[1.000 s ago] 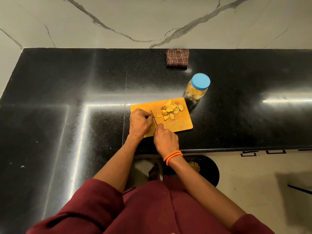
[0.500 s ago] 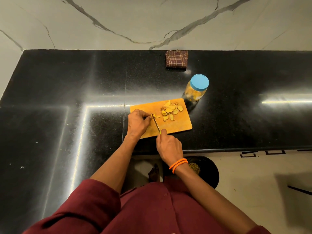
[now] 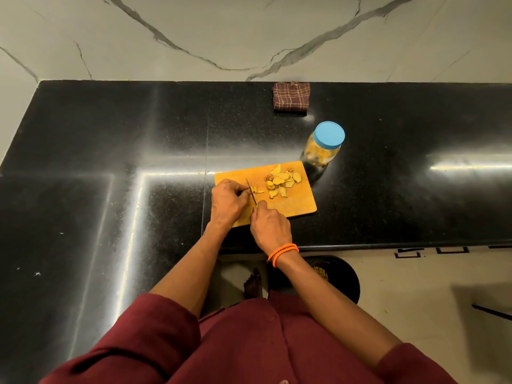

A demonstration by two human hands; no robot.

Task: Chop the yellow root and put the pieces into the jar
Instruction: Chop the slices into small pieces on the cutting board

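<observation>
Two hands work at the board (image 3: 302,203) on the black bench (image 3: 110,134): my left hand (image 3: 228,202) pinches the last stub of root (image 3: 254,189) at the board's near left, and my right hand (image 3: 270,224) is clenched round the knife (image 3: 251,194), blade beside the left fingertips. Chopping is underway, I judge. Cut pieces (image 3: 281,181) lie mid-board. The jar (image 3: 324,146), just beyond the board's far right corner, is capped by its blue lid (image 3: 329,134), so filling first calls for uncapping it.

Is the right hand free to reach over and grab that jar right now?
Probably not yet. The right hand grips the knife, so it would have to put that down first. The path over the board to the jar looks open, but its blue lid is on.
</observation>
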